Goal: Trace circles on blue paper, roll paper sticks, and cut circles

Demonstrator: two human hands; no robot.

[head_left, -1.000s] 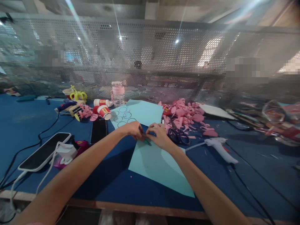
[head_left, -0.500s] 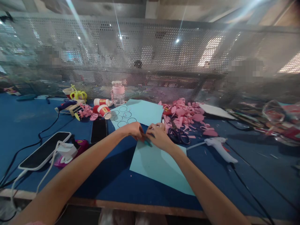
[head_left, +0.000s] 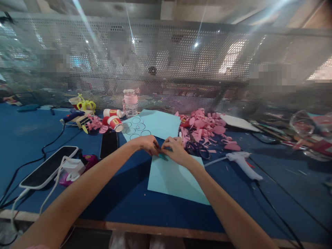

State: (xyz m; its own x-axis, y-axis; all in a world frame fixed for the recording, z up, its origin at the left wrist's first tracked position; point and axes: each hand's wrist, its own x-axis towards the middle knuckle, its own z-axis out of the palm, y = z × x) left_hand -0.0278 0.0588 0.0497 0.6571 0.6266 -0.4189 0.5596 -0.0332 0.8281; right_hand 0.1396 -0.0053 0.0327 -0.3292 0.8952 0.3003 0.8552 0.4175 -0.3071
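Observation:
A light blue sheet of paper [head_left: 176, 180] lies under both my hands at the middle of the table. At its far edge, my left hand [head_left: 150, 144] is closed with its fingers bent down onto the paper. Touching it from the right, my right hand [head_left: 174, 148] pinches the same edge between thumb and fingers. A small darker teal bit [head_left: 163, 157] shows just below the fingertips; whether it is a fold or roll of the sheet I cannot tell. Beyond the hands lie another blue sheet [head_left: 163, 122] and one with drawn circles [head_left: 133, 129].
Dark-handled scissors [head_left: 198, 149] and a heap of pink paper cutouts [head_left: 201, 124] lie right of the hands. Further right is a white glue gun [head_left: 242, 165] with a cord. Phones [head_left: 49, 167], paper cups [head_left: 115, 123] and a bottle [head_left: 130, 103] stand or lie to the left.
The near edge of the blue sheet has moved away from me, toward the hands, and less of the sheet shows. Both hands stay in nearly the same spot.

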